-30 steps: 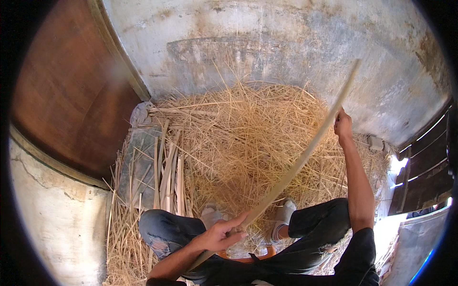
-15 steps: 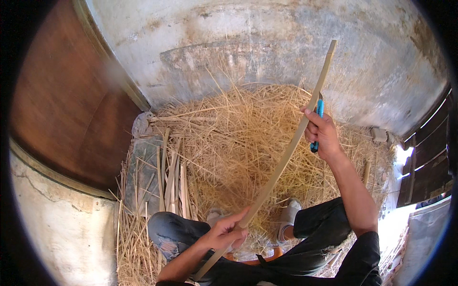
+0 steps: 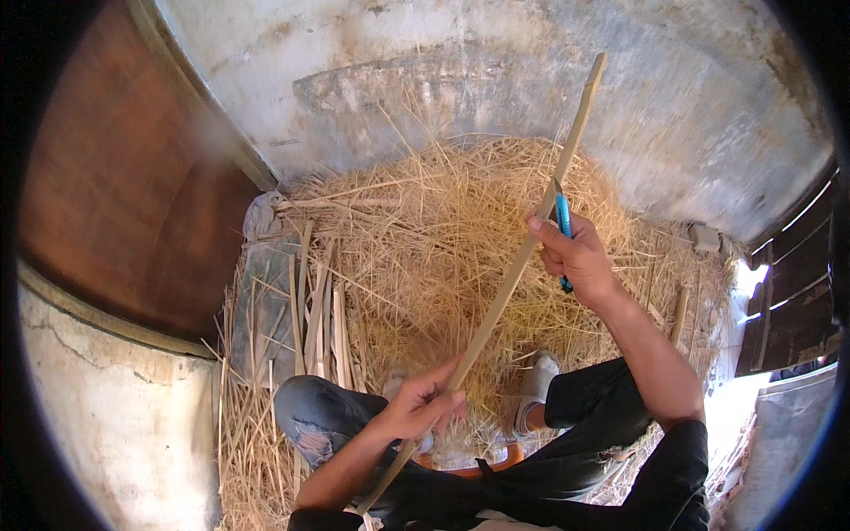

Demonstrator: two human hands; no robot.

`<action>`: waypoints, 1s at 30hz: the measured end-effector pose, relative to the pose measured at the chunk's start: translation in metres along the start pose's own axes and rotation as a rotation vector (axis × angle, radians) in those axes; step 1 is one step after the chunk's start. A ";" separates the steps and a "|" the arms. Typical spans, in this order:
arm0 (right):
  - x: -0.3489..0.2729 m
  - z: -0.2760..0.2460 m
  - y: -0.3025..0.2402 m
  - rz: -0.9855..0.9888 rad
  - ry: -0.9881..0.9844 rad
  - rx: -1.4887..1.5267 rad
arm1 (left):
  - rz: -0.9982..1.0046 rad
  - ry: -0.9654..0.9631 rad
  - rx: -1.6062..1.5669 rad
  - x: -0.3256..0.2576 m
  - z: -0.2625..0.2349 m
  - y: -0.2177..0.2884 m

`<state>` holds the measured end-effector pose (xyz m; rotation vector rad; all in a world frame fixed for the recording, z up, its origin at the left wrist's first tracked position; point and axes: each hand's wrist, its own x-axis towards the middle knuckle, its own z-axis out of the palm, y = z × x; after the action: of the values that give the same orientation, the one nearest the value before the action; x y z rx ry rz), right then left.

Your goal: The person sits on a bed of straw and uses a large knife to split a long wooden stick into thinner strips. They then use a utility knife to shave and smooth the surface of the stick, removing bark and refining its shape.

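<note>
A long, flat bamboo strip [image 3: 505, 305] slants from my lap up toward the wall on the right. My left hand [image 3: 425, 405] is closed around its lower part, above my left thigh. In my right hand [image 3: 575, 257] is a blue utility knife [image 3: 563, 217], its dark blade out and lying against the strip's upper part. The right thumb also rests at the strip's edge, just below the blade. Part of the knife's handle is hidden by my fingers.
Shavings and thin slivers [image 3: 443, 257] cover the floor in a deep heap against the stained wall [image 3: 496, 88]. Several split strips [image 3: 314, 319] lie beside a grey stone slab [image 3: 257, 327] on the left. A brown door panel [image 3: 124, 195] stands far left; dark slats [image 3: 792, 292] are at right.
My right hand, with the knife, has moved left and slightly down. The strip's upper end has swung left and up. My left hand still grips the strip, a little higher in view.
</note>
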<state>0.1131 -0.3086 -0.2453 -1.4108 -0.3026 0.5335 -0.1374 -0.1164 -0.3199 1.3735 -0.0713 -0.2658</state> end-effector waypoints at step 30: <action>-0.021 0.051 0.021 -0.209 -0.113 -1.297 | 0.008 0.457 0.235 -0.008 -0.010 -0.005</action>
<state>0.0665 -0.2747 -0.2561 -2.5470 -0.9871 0.2006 -0.1440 -0.1060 -0.3255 1.6374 0.2804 0.0704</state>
